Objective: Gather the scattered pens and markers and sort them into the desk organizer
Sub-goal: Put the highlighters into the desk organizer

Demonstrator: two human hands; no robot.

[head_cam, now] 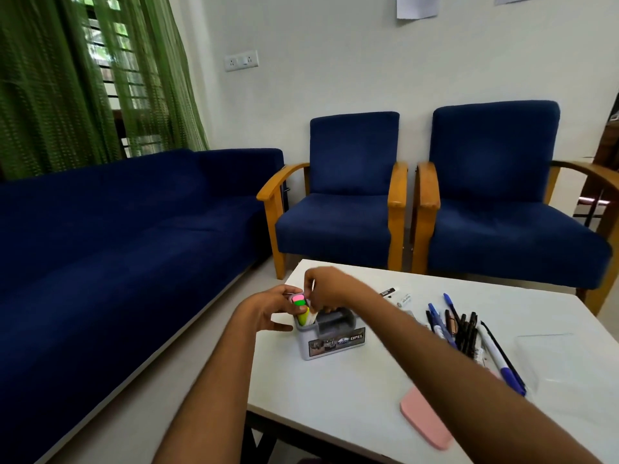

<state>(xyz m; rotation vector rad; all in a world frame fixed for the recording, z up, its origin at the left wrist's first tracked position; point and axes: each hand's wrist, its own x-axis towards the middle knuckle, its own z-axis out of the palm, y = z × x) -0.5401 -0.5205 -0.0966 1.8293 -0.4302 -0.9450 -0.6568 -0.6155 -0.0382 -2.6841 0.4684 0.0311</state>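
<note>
A: Grey organizer [330, 336] on the white table [351, 390] — highlighters [301, 308] already in its left compartment, left hand [278, 304] curled round their caps.

B: Right hand [330, 289] pinches something thin above; what, I can't tell. The pens [459, 329] lie unsorted to the right — roughly half remains.

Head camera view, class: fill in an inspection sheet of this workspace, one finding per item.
Surface: white table, pens loose on it.
Job's things: grey desk organizer holds highlighters in its left compartment; pens and markers lie heaped to its right.
Clutter: pink flat item; clear plastic case; two small tubes.
Hands: left hand pinches the highlighter tops; right hand hovers above the organizer, grip unclear.
Cables: nothing seen.
Surroundings: blue sofa, two blue armchairs, green curtain.
</note>
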